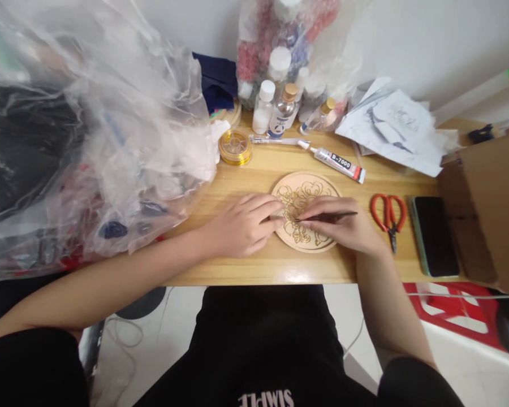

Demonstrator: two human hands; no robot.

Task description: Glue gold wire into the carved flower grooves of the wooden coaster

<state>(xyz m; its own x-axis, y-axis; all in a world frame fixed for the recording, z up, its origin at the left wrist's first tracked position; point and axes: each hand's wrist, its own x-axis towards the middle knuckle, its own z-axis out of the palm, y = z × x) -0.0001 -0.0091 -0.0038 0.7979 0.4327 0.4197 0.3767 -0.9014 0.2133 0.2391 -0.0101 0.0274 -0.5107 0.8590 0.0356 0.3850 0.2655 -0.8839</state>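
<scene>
A round wooden disc (307, 189) with a gold wire flower pattern lies on the wooden table (254, 265) in front of me. My left hand (241, 226) rests at the disc's left edge, its fingers curled and pressing on the wire. My right hand (343, 226) lies over the disc's lower right and pinches thin dark tweezers (328, 216), whose tip points left to the wire near my left fingertips.
A glue tube marked B-7000 (337, 163) and a gold wire spool (234, 147) lie behind the disc, with bottles (275, 102) further back. Orange pliers (389, 215), a phone (435, 234) and a cardboard box (487, 209) sit right. A big plastic bag (85, 130) fills the left.
</scene>
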